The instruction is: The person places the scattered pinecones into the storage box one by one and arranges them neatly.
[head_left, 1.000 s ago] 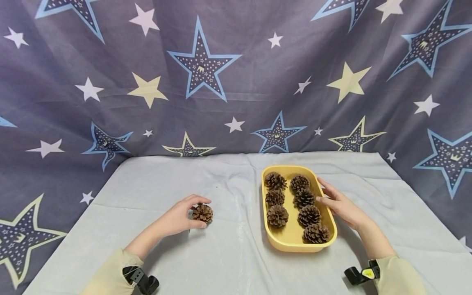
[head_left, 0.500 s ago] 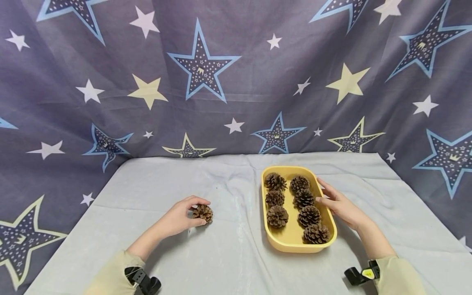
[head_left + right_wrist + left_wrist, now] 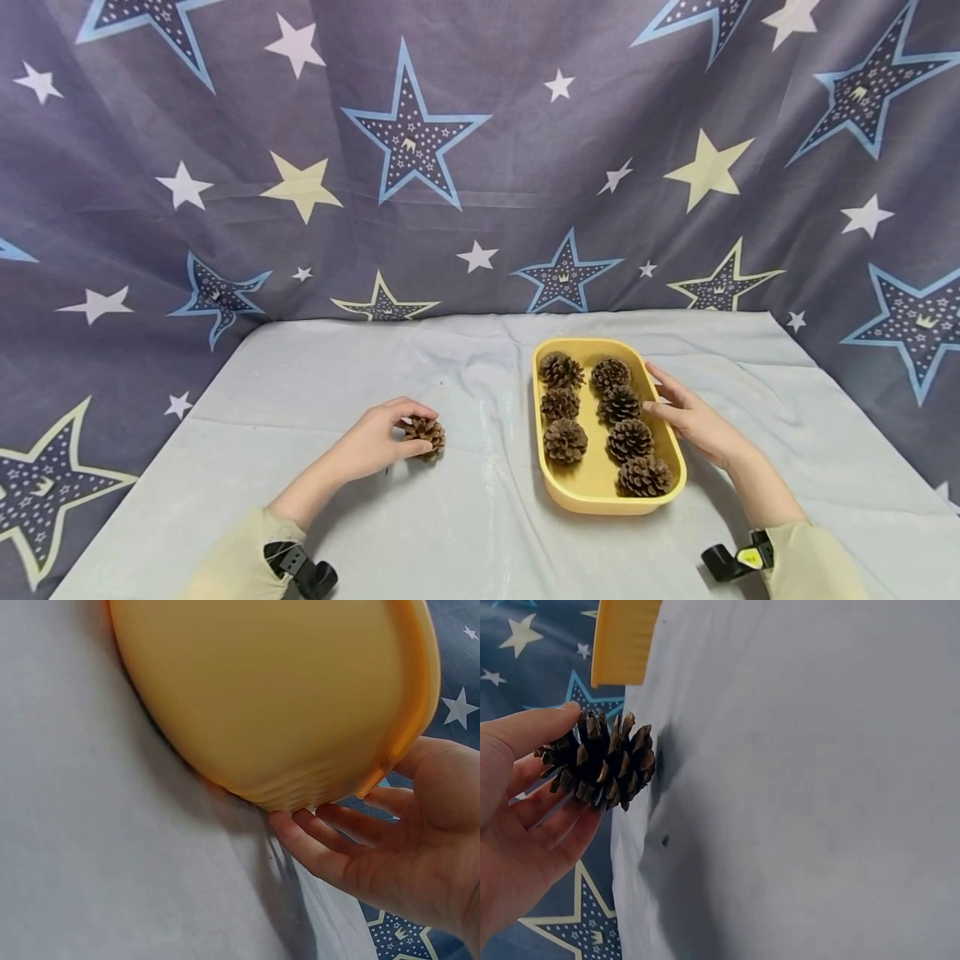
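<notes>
My left hand (image 3: 417,429) pinches a brown pine cone (image 3: 427,435) between thumb and fingers, left of the table's middle. In the left wrist view the pine cone (image 3: 604,761) hangs just off the cloth, with its shadow beside it and my left hand (image 3: 570,761) round it. A yellow tray (image 3: 672,454) with several pine cones (image 3: 628,437) in two rows sits to the right. My right hand (image 3: 654,392) holds the tray's right side, thumb on the rim. The right wrist view shows my fingers (image 3: 315,840) under the tray's (image 3: 270,697) outer wall.
A pale grey cloth (image 3: 480,517) covers the table. A dark star-printed curtain (image 3: 480,167) hangs behind it and drapes down both sides. Bare cloth lies between the held cone and the tray (image 3: 622,641).
My left hand has shifted the pine cone a little to the right, toward the tray. The right hand and the tray have stayed put.
</notes>
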A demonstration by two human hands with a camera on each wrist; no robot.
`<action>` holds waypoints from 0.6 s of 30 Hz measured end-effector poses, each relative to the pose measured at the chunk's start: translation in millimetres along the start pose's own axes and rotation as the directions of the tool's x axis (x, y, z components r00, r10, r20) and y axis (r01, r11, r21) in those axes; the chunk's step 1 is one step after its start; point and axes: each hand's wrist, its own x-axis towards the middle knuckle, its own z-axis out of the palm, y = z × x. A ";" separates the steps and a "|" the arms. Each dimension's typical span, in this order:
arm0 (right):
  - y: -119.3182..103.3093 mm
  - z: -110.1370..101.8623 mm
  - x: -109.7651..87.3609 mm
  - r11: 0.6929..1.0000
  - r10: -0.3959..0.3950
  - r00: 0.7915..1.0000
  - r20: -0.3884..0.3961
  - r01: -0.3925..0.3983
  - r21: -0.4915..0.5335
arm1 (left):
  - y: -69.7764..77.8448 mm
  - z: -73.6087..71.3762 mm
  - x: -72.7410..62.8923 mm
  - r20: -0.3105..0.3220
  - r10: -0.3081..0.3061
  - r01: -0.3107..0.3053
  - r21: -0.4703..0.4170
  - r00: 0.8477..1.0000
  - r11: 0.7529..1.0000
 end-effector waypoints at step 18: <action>-1.1 1.0 -0.8 1.000 0.005 1.000 -0.004 -0.005 -0.001 | 33.2 13.0 24.0 0.010 0.123 -0.123 0.033 0.992 0.992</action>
